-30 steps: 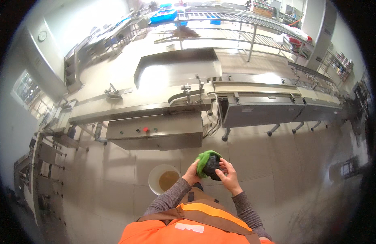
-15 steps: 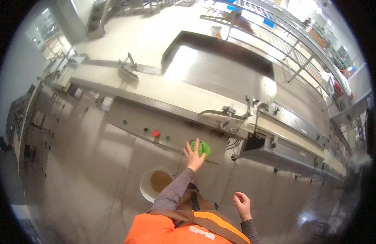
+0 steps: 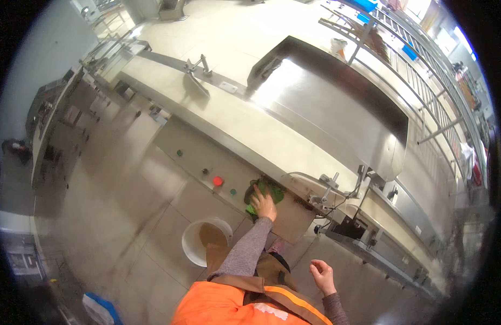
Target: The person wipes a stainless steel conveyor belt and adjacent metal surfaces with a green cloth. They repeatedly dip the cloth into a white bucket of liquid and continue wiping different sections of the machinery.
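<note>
My left hand holds a green cloth against the lower front panel of a long machine, its fingers spread over the cloth. The cloth is crumpled, and part of it hangs below my fingers. Left of the cloth, a red button and small green and black knobs stand out from the panel. My right hand hovers apart at my right side, open with loosely bent fingers and nothing visible in it. A white bucket of cloudy brown liquid is on the floor beside my left forearm.
A cream conveyor belt runs along the machine above the panel. Metal brackets and cables jut out at the right. Behind the belt lies a wide steel tray. A metal rack stands at the far right.
The view has turned and shifted, with the machine more slanted. My left hand has brought the green cloth up onto the panel, nearer the belt edge. My right hand has barely moved.
</note>
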The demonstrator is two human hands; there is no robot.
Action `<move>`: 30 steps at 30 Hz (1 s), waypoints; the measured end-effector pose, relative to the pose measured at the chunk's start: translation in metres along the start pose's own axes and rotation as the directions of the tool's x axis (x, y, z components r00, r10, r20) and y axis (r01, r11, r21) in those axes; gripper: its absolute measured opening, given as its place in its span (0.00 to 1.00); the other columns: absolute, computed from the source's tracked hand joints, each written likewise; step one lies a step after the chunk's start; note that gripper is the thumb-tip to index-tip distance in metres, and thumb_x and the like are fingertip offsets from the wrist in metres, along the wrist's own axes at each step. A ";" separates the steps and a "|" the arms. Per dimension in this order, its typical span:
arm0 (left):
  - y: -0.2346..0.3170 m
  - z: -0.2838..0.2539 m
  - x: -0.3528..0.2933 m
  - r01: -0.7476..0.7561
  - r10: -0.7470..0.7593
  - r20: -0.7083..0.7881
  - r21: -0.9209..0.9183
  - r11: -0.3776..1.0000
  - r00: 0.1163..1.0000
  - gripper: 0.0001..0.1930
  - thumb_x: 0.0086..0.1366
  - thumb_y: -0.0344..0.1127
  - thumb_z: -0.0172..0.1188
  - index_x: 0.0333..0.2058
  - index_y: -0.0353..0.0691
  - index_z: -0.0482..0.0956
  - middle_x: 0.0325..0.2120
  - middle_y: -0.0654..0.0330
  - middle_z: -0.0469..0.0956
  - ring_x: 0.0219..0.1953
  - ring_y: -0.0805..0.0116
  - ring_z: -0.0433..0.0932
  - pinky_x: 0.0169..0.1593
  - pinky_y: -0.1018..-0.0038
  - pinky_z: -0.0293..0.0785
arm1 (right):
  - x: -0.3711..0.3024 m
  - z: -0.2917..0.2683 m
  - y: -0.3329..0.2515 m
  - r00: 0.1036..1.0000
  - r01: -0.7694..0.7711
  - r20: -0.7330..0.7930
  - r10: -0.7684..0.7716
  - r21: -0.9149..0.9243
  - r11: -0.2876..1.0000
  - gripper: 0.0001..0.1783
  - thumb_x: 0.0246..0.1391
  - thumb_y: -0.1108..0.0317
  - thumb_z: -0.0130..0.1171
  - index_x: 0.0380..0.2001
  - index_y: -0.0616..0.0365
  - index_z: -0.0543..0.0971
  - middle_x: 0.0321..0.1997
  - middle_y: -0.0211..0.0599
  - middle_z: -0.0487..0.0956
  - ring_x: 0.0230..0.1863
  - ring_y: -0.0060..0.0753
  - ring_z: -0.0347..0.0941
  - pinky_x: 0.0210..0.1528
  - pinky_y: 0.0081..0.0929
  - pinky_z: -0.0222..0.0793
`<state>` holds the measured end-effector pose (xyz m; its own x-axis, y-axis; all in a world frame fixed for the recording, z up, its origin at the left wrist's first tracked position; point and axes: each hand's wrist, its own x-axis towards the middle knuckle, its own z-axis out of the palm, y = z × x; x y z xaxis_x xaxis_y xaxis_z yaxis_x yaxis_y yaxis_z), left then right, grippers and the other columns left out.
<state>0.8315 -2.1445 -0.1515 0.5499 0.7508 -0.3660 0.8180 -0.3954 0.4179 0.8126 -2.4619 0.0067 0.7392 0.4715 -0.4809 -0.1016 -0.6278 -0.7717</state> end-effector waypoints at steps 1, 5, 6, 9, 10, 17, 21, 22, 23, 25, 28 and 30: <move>0.015 -0.010 0.008 0.079 -0.079 0.008 -0.080 0.994 0.997 0.35 0.62 0.28 0.53 0.67 0.36 0.52 0.69 0.38 0.30 0.66 0.25 0.43 0.65 0.38 0.43 | 0.010 -0.007 -0.012 1.000 0.003 0.010 -0.003 0.007 1.000 0.13 0.55 0.68 0.60 0.41 0.65 0.79 0.33 0.36 0.82 0.34 0.24 0.78 0.37 0.22 0.74; 0.022 -0.017 0.046 0.289 -0.283 0.061 -0.277 0.917 0.957 0.27 0.59 0.27 0.54 0.57 0.27 0.65 0.66 0.33 0.36 0.65 0.23 0.43 0.64 0.38 0.49 | 0.047 -0.018 -0.024 0.998 0.009 0.068 -0.012 0.050 0.999 0.13 0.55 0.69 0.59 0.41 0.66 0.79 0.32 0.36 0.82 0.33 0.23 0.79 0.37 0.22 0.74; 0.015 -0.018 0.058 0.296 -0.295 0.044 -0.276 0.915 0.954 0.22 0.59 0.28 0.54 0.53 0.28 0.70 0.65 0.32 0.41 0.64 0.21 0.46 0.64 0.39 0.51 | 0.056 -0.019 -0.030 0.995 0.025 0.098 -0.026 0.011 1.000 0.13 0.56 0.69 0.58 0.42 0.66 0.79 0.33 0.36 0.82 0.33 0.24 0.78 0.36 0.22 0.74; 0.002 -0.035 0.081 0.306 -0.352 -0.038 -0.412 0.858 0.935 0.17 0.56 0.28 0.54 0.44 0.27 0.77 0.58 0.31 0.56 0.57 0.24 0.58 0.61 0.45 0.59 | 0.077 -0.014 -0.051 0.990 0.033 0.141 -0.028 -0.038 0.999 0.13 0.58 0.68 0.58 0.43 0.67 0.78 0.33 0.36 0.82 0.33 0.23 0.78 0.35 0.21 0.74; -0.004 -0.049 0.088 0.306 -0.345 -0.016 -0.427 0.851 0.939 0.17 0.55 0.28 0.54 0.43 0.27 0.78 0.57 0.31 0.58 0.56 0.26 0.61 0.61 0.47 0.60 | 0.083 -0.008 -0.057 0.989 0.023 0.149 -0.020 -0.019 1.000 0.13 0.57 0.69 0.58 0.42 0.67 0.78 0.32 0.35 0.82 0.33 0.23 0.78 0.36 0.22 0.74; -0.041 -0.081 0.138 0.264 -0.283 -0.003 -0.355 0.897 0.959 0.14 0.52 0.29 0.56 0.35 0.25 0.80 0.46 0.32 0.71 0.50 0.36 0.71 0.56 0.53 0.68 | 0.123 0.037 -0.098 0.962 0.023 0.272 -0.018 -0.013 1.000 0.12 0.58 0.70 0.58 0.42 0.66 0.78 0.33 0.36 0.82 0.33 0.23 0.79 0.35 0.20 0.74; -0.074 -0.100 0.175 0.231 -0.261 -0.031 -0.371 0.900 0.965 0.10 0.50 0.29 0.57 0.29 0.27 0.81 0.35 0.34 0.78 0.44 0.38 0.75 0.53 0.56 0.71 | 0.145 0.050 -0.105 0.949 0.051 0.314 -0.035 -0.041 0.998 0.12 0.58 0.71 0.57 0.42 0.66 0.78 0.33 0.37 0.82 0.33 0.24 0.79 0.34 0.20 0.74; -0.080 -0.106 0.184 0.241 -0.267 -0.014 -0.389 0.889 0.964 0.10 0.50 0.29 0.57 0.28 0.28 0.82 0.32 0.36 0.79 0.41 0.38 0.77 0.51 0.54 0.72 | 0.148 0.052 -0.114 0.955 0.039 0.296 -0.025 -0.041 0.998 0.12 0.57 0.70 0.59 0.42 0.66 0.79 0.31 0.35 0.82 0.32 0.22 0.78 0.36 0.22 0.74; -0.086 -0.112 0.189 0.203 -0.223 -0.030 -0.309 0.929 0.974 0.10 0.50 0.30 0.57 0.28 0.28 0.82 0.32 0.36 0.79 0.41 0.38 0.77 0.51 0.53 0.71 | 0.152 0.054 -0.120 0.954 0.033 0.299 -0.019 -0.040 0.999 0.12 0.57 0.70 0.59 0.42 0.66 0.79 0.30 0.35 0.82 0.32 0.22 0.78 0.36 0.22 0.74; -0.094 -0.130 0.193 0.109 -0.116 -0.044 -0.142 0.984 0.992 0.10 0.51 0.30 0.57 0.28 0.28 0.82 0.32 0.36 0.79 0.41 0.38 0.77 0.51 0.51 0.70 | 0.157 0.057 -0.129 0.957 0.017 0.290 -0.006 -0.038 0.999 0.12 0.57 0.70 0.59 0.42 0.66 0.79 0.30 0.34 0.81 0.31 0.22 0.78 0.36 0.22 0.74; -0.129 -0.130 0.210 0.038 -0.048 -0.048 -0.193 0.981 0.998 0.08 0.47 0.27 0.56 0.25 0.30 0.82 0.31 0.39 0.79 0.46 0.39 0.74 0.56 0.48 0.63 | 0.167 0.060 -0.142 0.954 0.051 0.297 -0.033 -0.054 0.997 0.12 0.57 0.70 0.59 0.42 0.65 0.79 0.30 0.34 0.81 0.31 0.22 0.78 0.36 0.21 0.74; -0.135 -0.153 0.212 -0.092 0.089 -0.054 -0.055 0.994 0.995 0.08 0.45 0.24 0.55 0.25 0.30 0.81 0.33 0.38 0.77 0.49 0.39 0.71 0.58 0.50 0.62 | 0.170 0.060 -0.146 0.960 0.038 0.280 -0.019 -0.062 0.997 0.12 0.57 0.70 0.59 0.42 0.65 0.79 0.30 0.34 0.81 0.31 0.21 0.77 0.36 0.21 0.73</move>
<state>0.8122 -1.8508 -0.1584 0.6106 0.7402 -0.2815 0.7533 -0.4331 0.4950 0.9128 -2.2526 0.0124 0.5247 0.6382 -0.5634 -0.0323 -0.6464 -0.7623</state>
